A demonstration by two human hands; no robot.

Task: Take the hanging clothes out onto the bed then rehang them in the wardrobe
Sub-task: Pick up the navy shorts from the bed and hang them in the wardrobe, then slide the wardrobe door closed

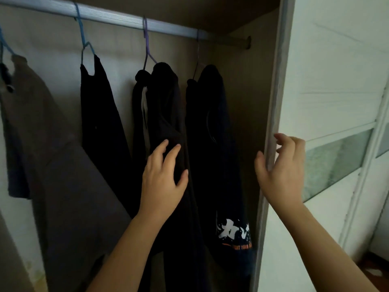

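Note:
Several garments hang from a metal rail inside the open wardrobe. At the left is a grey-brown shirt on a blue hanger. Beside it hangs a narrow black garment on a blue hanger. A black garment hangs on a purple hanger, and my left hand rests against it with fingers spread. At the far right hangs a dark garment with a white and orange print. My right hand is at the edge of the sliding door, fingers apart around it.
The white sliding door panel with a frosted glass strip fills the right side. The wardrobe's back wall and right side wall close in the clothes. A bit of floor shows at the bottom right.

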